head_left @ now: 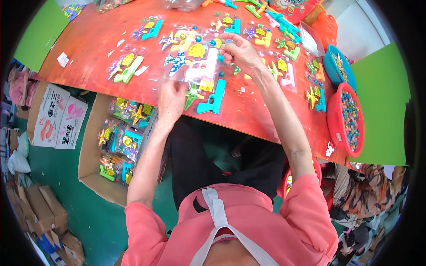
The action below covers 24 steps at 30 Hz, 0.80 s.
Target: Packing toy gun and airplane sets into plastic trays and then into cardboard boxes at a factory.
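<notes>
Over the near edge of the red table, a clear plastic blister tray [181,76] carries a pale pink toy gun [207,65], a blue-and-white star-shaped piece [177,61] and a yellow disc [196,50]. My left hand [172,101] is closed at its near left corner, with the fingertips partly hidden. At the far right edge, my right hand [242,54] pinches the tray with curled fingers, close to small coloured balls. Just under and nearer to me lie a teal toy gun [213,98] and a green star-shaped piece [193,95].
Several filled toy sets, such as one with a green gun [128,70], spread over the table [95,42]. On the right stand a red basin [332,119] of beads and a blue basin [330,62]. An open cardboard box [91,150] of packed sets sits below left.
</notes>
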Each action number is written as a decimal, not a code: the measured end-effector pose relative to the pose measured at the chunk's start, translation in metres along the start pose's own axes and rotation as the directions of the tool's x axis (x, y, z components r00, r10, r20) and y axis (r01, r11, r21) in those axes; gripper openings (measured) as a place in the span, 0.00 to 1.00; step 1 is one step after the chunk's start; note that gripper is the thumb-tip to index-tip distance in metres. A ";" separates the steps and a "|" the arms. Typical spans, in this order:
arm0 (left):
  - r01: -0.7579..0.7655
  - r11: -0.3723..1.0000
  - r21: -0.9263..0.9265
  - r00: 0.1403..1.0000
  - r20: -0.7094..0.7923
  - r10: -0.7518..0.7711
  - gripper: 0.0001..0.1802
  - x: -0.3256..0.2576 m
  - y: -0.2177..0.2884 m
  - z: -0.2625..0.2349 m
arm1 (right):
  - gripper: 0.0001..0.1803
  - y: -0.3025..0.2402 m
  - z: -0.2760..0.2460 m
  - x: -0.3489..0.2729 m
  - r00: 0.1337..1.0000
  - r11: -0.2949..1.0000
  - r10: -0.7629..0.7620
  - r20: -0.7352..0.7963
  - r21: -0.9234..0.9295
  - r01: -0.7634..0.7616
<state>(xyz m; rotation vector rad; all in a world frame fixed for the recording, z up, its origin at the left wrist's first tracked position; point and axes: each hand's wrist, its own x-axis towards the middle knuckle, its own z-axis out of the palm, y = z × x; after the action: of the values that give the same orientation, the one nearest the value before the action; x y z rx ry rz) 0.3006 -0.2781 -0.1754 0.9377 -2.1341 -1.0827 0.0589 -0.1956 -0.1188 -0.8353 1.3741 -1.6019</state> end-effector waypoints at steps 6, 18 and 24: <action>0.251 0.415 -0.875 0.968 0.223 -0.115 0.28 -0.022 0.041 -0.038 | 0.22 -0.008 -0.017 -0.054 0.998 0.998 -0.011 0.068 -0.054 0.015; 0.649 0.193 -0.736 0.751 0.660 -0.010 0.31 -0.143 0.065 0.011 | 0.20 0.010 -0.014 -0.221 0.997 0.976 -0.016 -0.075 -0.217 0.000; 0.728 0.179 -0.662 0.664 0.745 0.053 0.33 -0.174 0.070 0.029 | 0.17 0.014 -0.037 -0.263 0.972 0.898 -0.116 -0.203 -0.440 0.015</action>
<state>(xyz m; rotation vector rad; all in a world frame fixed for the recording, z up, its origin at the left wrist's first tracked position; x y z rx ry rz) 0.3599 -0.0983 -0.1609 0.4176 -0.9816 -2.8652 0.1387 0.0581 -0.1294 -0.9896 1.9337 -1.4928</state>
